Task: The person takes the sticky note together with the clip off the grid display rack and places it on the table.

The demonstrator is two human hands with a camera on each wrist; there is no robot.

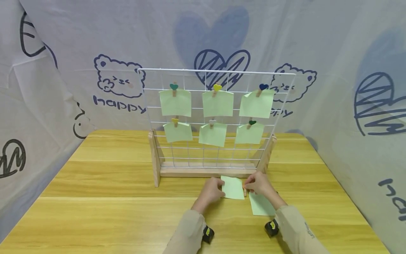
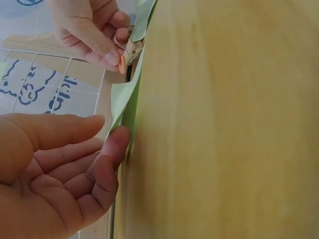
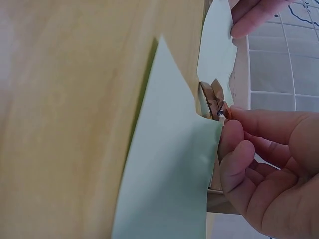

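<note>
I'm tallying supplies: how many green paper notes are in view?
8: three upper notes and three lower notes on the rack; one note touching the left hand; another note by the right hand. More may lie hidden.

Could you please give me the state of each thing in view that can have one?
Grid rack, upright.
Left hand, touching the left loose note.
Right hand, pinching the orange clothespin.
Orange clothespin, held; open or closed unclear.
Left loose note, off the rack, partly curled.
Right loose note, off the rack, partly curled.
Six hung notes, clipped in two rows.
Six heart clips, gripping those notes.
</note>
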